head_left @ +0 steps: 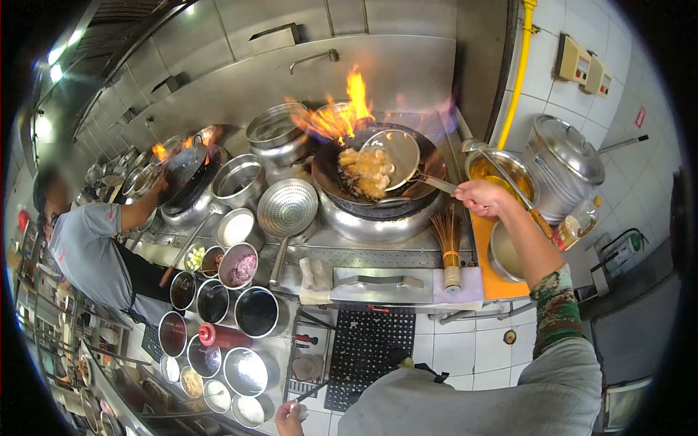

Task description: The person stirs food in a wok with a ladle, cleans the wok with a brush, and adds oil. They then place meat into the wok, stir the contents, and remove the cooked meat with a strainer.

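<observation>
My right hand (481, 198) is closed round the handle of a round mesh strainer (401, 154), which is held over a large dark wok (429, 190). Golden-brown fried pieces (366, 173) lie at the strainer's left side, over the wok. Tall orange flames (355, 102) rise behind the wok. Low at the bottom edge is my left hand (291, 419), its fingers curled near a thin dark rod; whether it holds the rod is hard to make out.
A perforated ladle (288, 208) rests left of the wok. Metal bowls with sauces and ingredients (240, 267) fill the left side. A bamboo brush (451, 251) stands at the front edge. A co-worker (102, 240) tends another flaming wok. An oil pot (502, 176) is at right.
</observation>
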